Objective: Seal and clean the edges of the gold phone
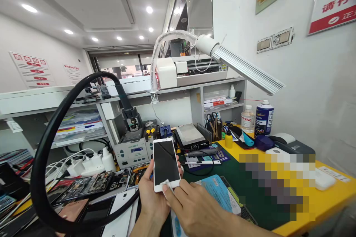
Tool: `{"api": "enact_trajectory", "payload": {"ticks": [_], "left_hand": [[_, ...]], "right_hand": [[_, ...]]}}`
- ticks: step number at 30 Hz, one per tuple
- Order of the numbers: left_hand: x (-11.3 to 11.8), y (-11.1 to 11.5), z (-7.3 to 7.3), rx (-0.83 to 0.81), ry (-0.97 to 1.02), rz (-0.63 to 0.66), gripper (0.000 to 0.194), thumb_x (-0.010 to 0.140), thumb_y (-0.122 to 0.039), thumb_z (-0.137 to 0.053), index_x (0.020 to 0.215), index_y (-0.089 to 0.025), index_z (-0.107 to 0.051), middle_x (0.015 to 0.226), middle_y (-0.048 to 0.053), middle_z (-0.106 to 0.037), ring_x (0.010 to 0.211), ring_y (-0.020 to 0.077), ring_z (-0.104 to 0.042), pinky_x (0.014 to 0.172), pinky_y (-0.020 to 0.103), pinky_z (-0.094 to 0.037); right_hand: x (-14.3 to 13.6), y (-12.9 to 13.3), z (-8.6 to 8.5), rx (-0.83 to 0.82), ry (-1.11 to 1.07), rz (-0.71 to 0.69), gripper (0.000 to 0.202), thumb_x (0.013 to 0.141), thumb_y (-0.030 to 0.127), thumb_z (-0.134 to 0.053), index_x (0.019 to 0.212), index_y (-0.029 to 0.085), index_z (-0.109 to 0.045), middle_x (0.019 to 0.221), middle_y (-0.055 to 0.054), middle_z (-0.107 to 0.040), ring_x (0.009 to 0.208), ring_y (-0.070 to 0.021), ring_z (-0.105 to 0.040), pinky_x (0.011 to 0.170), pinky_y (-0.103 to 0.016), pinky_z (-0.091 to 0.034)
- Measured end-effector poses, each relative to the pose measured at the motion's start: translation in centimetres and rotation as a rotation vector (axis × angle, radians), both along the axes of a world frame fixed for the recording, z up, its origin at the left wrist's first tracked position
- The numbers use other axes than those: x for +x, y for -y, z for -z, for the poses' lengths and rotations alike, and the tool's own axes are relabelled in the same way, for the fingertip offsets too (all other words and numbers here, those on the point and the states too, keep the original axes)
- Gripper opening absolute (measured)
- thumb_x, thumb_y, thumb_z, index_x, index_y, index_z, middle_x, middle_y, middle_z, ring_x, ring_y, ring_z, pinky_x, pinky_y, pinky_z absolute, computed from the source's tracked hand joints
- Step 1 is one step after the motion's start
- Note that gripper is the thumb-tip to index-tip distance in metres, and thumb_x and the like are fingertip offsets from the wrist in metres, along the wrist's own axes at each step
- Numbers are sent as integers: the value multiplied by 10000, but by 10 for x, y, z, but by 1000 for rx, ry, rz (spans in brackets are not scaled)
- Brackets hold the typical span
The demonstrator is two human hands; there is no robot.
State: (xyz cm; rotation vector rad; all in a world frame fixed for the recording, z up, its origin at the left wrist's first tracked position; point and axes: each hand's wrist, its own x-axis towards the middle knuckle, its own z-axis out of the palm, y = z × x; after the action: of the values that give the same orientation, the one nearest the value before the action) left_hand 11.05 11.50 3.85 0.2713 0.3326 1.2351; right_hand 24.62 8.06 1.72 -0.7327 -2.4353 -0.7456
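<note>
- The slim white-framed smartphone with a dark glass screen [167, 161] is standing tilted, screen toward the wearer, above the dark green work mat [233, 168] at the middle of the bench.
- The left hand [150, 192] is cupping the smartphone from behind and below, partly closed, its thumb lying along the left edge and its fingertips showing at the right edge.
- The right hand [194, 205] is closing its leading fingers on a small crumpled white piece, seemingly tissue or cloth [166, 183], and is pressing it to the lower white border; its other fingers are curling inward.
- The contact appears to be a wiping one; whether the piece is damp, I am not able to tell.
- For sound work, the left hand should be bracing the back directly behind the contact, so that the smartphone is not rocking under pressure.
- The right hand should be keeping a folded pad of the piece between fingertip and glass, stroking lightly along the border rather than digging at one spot.
- Bare fingertips should be staying off the dark screen, since they would probably be leaving smears.
- A thin black cable [213, 162] is looping just right of the smartphone, and a blue-and-white flat packet [218, 192] is lying beside the right hand; elbow and wrist should be keeping clear of both.
</note>
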Motion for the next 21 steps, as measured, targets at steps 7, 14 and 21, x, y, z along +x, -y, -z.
{"api": "enact_trajectory", "payload": {"ticks": [7,14,21], "left_hand": [[1,-1,2,23,42,-25,423,991,-339,-467,1165,-31,-698,1156,266,-671,924,317,-691,813,453,-562],[10,10,-2,95,-57,155,435,976,-376,-512,1167,-43,-717,1187,289,-672,902,332,-689,748,430,-548],[18,17,-2,159,-216,296,429,981,-344,-523,1158,-13,-729,1160,278,-710,985,400,-701,757,490,-565]], "right_hand": [[50,3,15,-22,8,97,538,833,-9,-434,1364,-25,-521,875,-151,-677,772,-294,-610,553,-367,-449],[108,-13,-28,-526,-679,281,388,1043,301,-407,949,183,-765,781,-53,-729,775,-251,-696,669,-319,-543],[88,-16,-47,-314,-838,120,351,1049,274,-416,1211,173,-711,931,-88,-739,837,-217,-685,738,-318,-546]]}}
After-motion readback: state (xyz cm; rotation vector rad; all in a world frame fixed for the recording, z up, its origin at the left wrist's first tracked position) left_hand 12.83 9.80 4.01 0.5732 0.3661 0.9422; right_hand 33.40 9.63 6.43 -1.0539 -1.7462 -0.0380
